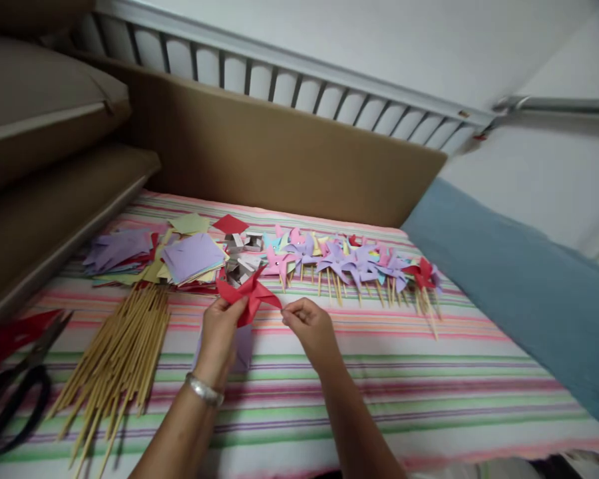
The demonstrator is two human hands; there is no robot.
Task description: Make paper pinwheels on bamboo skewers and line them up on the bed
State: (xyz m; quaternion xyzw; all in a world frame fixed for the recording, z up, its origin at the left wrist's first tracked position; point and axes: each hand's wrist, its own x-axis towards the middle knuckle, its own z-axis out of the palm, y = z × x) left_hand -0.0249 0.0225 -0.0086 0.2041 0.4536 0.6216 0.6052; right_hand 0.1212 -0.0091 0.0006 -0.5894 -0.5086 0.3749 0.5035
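A red paper pinwheel (252, 296) with folded blades is held up over the striped cloth. My left hand (219, 332) is closed on its left side, thumb across the paper. My right hand (307, 326) pinches at the tip of its right blade; whether anything small sits between those fingertips cannot be made out. Below my left hand, partly hidden by it, lies a purple paper sheet (242, 349). Just beyond the red pinwheel are small grey-white boxes (244, 256), their contents unclear.
Finished pinwheels on sticks (349, 266) lie in a row at the back right. Stacks of coloured paper (192, 256) and a bundle of wooden sticks (120, 339) are on the left, with black-handled scissors (27, 379) beside them. A brown board (279, 159) stands behind.
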